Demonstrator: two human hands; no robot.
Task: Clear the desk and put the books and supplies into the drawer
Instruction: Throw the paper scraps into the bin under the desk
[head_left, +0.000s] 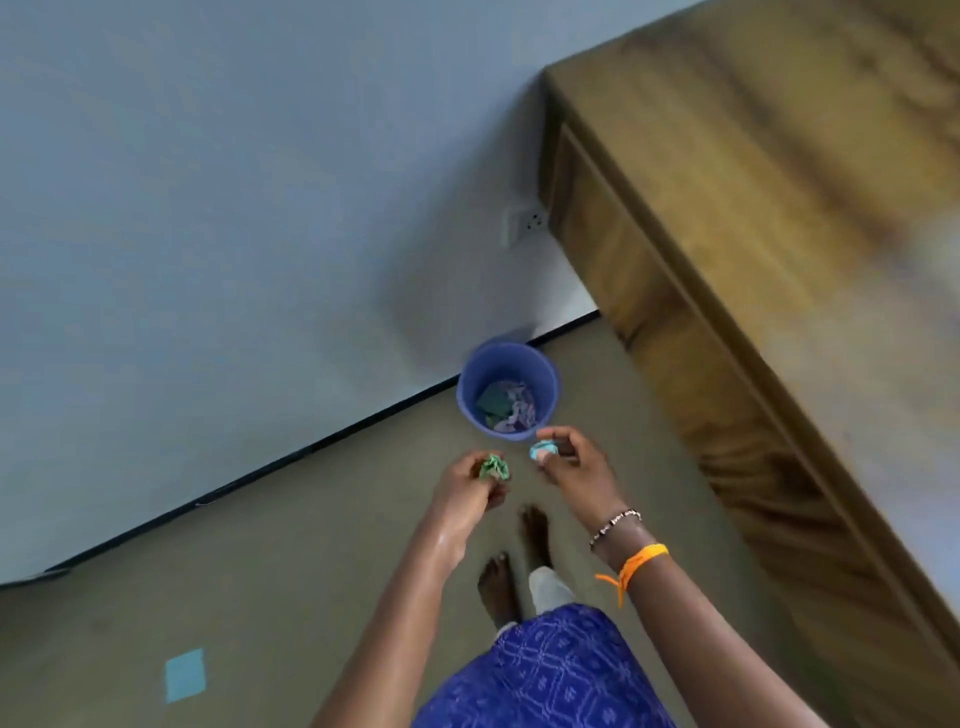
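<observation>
1. left hand (470, 480) has its grip curled round a crumpled green paper wad (493, 466); fingers closed around it, held out over the floor (311, 545)
2. right hand (574, 464) pinches a scrunched light-blue and pink paper ball (543, 450) between thumb and fingertips; the other fingers look loosely bent
3. both wads sit just this side of a blue bin (508, 387) on the floor by the wall (234, 208); bin's got crumpled paper in it already
4. wooden desk (727, 234) runs along the right, blurry; can't make out any books or a drawer
5. right wrist has a beaded bracelet (615, 526) and an orange band (636, 564); bare feet below; small blue paper square (185, 674) lying on the floor bottom left
</observation>
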